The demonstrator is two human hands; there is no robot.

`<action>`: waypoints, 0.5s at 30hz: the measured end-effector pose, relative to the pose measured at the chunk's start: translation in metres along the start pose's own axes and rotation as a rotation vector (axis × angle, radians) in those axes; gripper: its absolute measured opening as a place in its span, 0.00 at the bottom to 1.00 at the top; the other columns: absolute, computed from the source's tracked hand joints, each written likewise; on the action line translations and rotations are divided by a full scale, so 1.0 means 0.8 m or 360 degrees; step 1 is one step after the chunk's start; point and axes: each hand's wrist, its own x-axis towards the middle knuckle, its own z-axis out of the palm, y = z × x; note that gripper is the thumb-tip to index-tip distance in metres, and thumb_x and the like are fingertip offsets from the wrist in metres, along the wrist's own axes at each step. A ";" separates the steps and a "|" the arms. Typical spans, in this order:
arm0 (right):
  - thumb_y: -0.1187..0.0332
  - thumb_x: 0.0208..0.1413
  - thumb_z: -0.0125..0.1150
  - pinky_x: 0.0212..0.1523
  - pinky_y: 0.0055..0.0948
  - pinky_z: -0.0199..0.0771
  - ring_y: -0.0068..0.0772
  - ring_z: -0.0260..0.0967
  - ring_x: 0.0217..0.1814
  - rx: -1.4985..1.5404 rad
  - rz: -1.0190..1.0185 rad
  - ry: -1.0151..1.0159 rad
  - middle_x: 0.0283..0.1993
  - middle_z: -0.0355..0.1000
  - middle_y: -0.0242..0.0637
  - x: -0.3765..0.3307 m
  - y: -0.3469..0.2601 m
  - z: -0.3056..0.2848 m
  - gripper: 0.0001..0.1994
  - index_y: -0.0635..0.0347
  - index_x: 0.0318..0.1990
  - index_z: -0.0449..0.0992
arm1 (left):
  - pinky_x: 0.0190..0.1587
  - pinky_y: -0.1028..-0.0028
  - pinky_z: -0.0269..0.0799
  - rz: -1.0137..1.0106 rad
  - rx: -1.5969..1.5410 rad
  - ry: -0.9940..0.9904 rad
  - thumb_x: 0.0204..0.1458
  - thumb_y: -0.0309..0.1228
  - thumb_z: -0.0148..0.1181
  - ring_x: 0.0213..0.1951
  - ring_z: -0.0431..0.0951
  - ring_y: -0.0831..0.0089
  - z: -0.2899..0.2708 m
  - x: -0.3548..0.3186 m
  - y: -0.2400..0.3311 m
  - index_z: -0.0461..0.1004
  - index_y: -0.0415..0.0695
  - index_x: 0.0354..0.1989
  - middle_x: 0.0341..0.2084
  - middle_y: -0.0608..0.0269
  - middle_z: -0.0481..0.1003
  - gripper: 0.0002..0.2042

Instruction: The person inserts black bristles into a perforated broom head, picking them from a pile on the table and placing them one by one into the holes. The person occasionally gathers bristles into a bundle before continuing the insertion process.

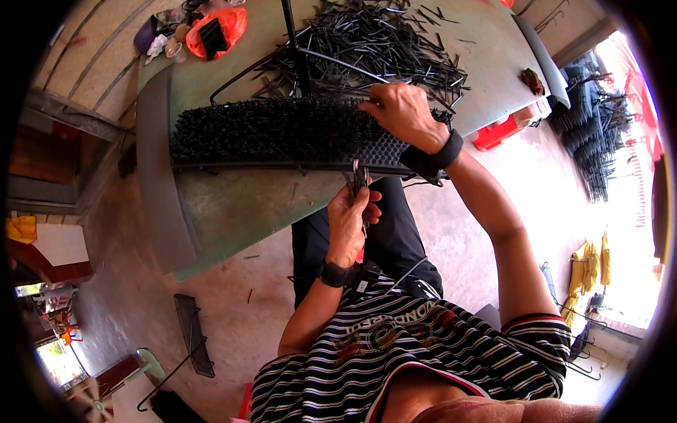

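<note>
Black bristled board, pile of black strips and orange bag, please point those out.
Black bristled board (pixel 247 134): head view, middle of its bristles.
Pile of black strips (pixel 367 48): head view, middle of the heap.
Orange bag (pixel 235 28): head view, plastic on right side.

R hand (pixel 405 116) part-hides the bristly black board (pixel 247 134), fingertips blurred, can't tell what's pinched, if anything! L hand (pixel 349 218) covers the middles of its thin strips (pixel 360 176). Up top, black pole (pixel 289 21) runs out of pic, & fan (pixel 92 403), btm-left, blurs into the dark rim.
</note>
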 end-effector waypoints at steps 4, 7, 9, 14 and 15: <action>0.62 0.47 0.63 0.24 0.36 0.68 0.44 0.69 0.22 0.0314 0.0157 -0.0069 0.17 0.68 0.43 -0.035 -0.006 -0.025 0.11 0.62 0.29 0.76 | 0.22 0.79 0.64 0.0001 -0.0056 0.0026 0.55 0.30 0.55 0.19 0.71 0.77 -0.004 0.001 -0.001 0.73 0.40 0.42 0.26 0.59 0.76 0.10; 0.65 0.46 0.63 0.25 0.35 0.69 0.43 0.70 0.23 0.0432 0.0025 -0.0013 0.22 0.70 0.41 -0.061 0.004 -0.012 0.10 0.62 0.33 0.77 | 0.23 0.79 0.65 0.0026 -0.0069 -0.0022 0.55 0.29 0.54 0.20 0.71 0.78 0.000 0.003 0.000 0.73 0.39 0.42 0.25 0.60 0.76 0.09; 0.67 0.46 0.63 0.25 0.34 0.69 0.43 0.70 0.24 0.0316 -0.0125 0.0131 0.25 0.71 0.41 -0.067 0.002 -0.003 0.09 0.61 0.34 0.77 | 0.24 0.79 0.66 0.0043 -0.0077 0.0000 0.54 0.28 0.54 0.21 0.71 0.78 0.003 0.004 -0.004 0.73 0.39 0.42 0.24 0.61 0.75 0.09; 0.70 0.47 0.61 0.27 0.35 0.69 0.45 0.70 0.27 0.0316 -0.0093 0.0159 0.27 0.71 0.42 -0.069 0.010 0.013 0.06 0.63 0.32 0.75 | 0.25 0.78 0.67 0.0037 -0.0037 -0.0001 0.53 0.26 0.55 0.21 0.70 0.78 -0.004 0.008 -0.008 0.74 0.39 0.41 0.22 0.64 0.73 0.09; 0.70 0.48 0.61 0.27 0.35 0.70 0.45 0.70 0.27 0.0352 -0.0063 0.0220 0.27 0.71 0.42 -0.071 0.008 0.014 0.06 0.63 0.32 0.75 | 0.25 0.78 0.67 0.0014 -0.0033 0.0017 0.53 0.26 0.56 0.21 0.70 0.78 -0.006 0.008 -0.008 0.74 0.39 0.41 0.23 0.64 0.73 0.09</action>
